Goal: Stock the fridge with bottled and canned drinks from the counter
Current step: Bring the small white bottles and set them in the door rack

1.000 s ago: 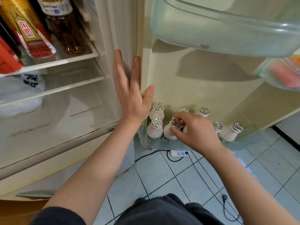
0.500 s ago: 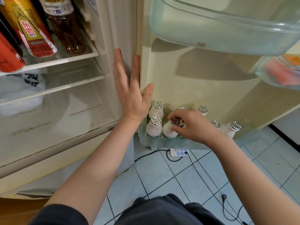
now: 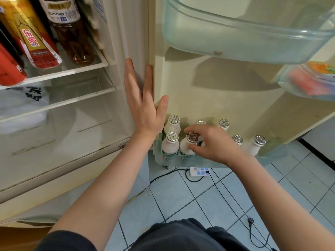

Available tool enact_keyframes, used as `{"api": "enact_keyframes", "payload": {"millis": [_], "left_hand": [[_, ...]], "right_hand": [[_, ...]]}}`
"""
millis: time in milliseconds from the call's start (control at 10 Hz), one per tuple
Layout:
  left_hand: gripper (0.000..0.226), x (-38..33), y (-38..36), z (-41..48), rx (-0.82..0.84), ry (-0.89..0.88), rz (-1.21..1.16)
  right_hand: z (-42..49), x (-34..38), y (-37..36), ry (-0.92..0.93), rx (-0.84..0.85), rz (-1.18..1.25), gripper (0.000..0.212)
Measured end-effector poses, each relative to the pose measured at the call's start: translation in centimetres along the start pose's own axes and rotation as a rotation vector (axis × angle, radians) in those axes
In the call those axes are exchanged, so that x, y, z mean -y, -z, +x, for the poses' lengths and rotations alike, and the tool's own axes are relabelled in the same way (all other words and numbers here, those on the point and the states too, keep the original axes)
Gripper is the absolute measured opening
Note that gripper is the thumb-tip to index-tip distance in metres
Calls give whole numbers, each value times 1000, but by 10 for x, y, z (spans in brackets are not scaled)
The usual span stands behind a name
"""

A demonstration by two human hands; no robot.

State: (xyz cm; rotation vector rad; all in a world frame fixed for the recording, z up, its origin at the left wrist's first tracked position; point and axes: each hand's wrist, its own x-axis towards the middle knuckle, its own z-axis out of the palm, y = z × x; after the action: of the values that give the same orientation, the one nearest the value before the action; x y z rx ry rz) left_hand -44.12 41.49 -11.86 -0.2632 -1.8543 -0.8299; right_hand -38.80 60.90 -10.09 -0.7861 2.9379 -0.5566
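Right hand (image 3: 216,144) is pinching a white bottle (image 3: 184,148) in the door bin (image 3: 181,161); left hand (image 3: 145,111), fingers straight, is pressing the fridge (image 3: 137,33) below a SUNTORY bottle (image 3: 70,33).

- Small bottles (image 3: 170,146) showing white w/ silver caps.
- Door bin (image 3: 195,162) looking clear pale green.
- Floor tiles (image 3: 174,194) showing lt blue, dark grid.

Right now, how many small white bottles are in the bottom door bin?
7 bottles in the bottom door bin: two at its left end, back and front; one bottle pinched by the right hand; two along the back; two toward the right. The hand may hide more.
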Motion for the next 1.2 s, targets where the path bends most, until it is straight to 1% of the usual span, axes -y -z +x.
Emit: {"api": "enact_keyframes", "payload": {"millis": [200,300,400,500,700,800,900,1100,1200], "left_hand": [[64,0,0,1,-1,-1,-2],[64,1,-1,0,-15,-11,-2],[64,1,-2,0,-16,-14,-1],[64,2,-1,0,-15,-15,0],[62,2,-2,-1,-18,-21,-2],[63,2,-3,0,-22,-14,-6],[63,2,-3,0,-20,-13,-7],[61,3,-3,0,-21,-23,-5],[61,3,-3,0,-24,-20,-7]], "right_hand": [[2,-6,7,-79,-352,45,23],[9,-15,9,-149,-239,-28,34],[18,-20,8,-216,-20,-115,38],[27,-21,5,-239,79,-167,35],[38,-25,0,-299,-17,-157,40],[42,-23,-5,-324,-32,-141,46],[45,-20,-6,-326,-53,-98,48],[47,-12,-11,-290,-86,-110,49],[46,-11,-11,-307,-96,-86,50]]}}
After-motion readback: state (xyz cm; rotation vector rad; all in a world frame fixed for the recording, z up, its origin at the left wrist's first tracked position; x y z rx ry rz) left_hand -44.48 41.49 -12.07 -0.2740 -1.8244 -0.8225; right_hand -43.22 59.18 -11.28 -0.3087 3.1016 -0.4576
